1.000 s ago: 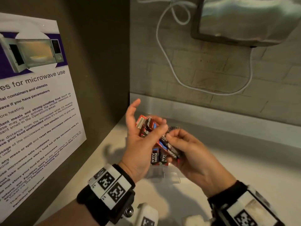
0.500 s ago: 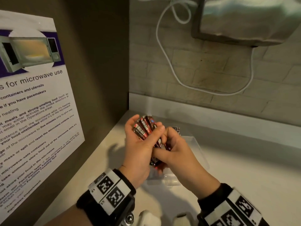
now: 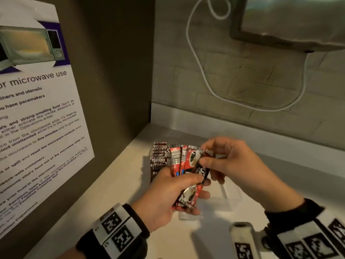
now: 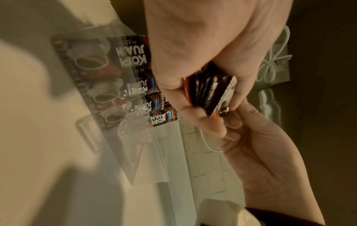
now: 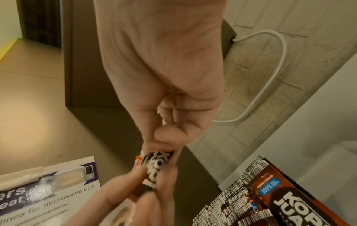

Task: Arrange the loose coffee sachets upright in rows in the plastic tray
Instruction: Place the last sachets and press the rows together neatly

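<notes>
My left hand [image 3: 188, 186] grips a fanned bundle of red and black coffee sachets [image 3: 186, 165] above the clear plastic tray [image 3: 231, 200]. My right hand [image 3: 202, 156] pinches the top end of one sachet [image 3: 202, 171] at the right of the bundle. In the right wrist view thumb and forefinger pinch that sachet [image 5: 156, 163], with the left hand's fingers [image 5: 135, 192] below it. The left wrist view shows the bundle [image 4: 210, 93] edge-on in my left hand. Several sachets [image 3: 160, 159] stand upright at the tray's left end, also seen through the tray wall [image 4: 119, 85].
The tray sits on a pale counter [image 3: 115, 195] in a corner. A dark side panel with a microwave-use poster [image 3: 37, 113] is on the left. A brick wall [image 3: 242, 81] with a white cable [image 3: 201, 75] and a metal appliance [image 3: 291, 21] is behind.
The hands were clasped together round the bundle half a second ago. Now the right hand has shifted right and pinches one sachet's top, and the bundle is fanned out.
</notes>
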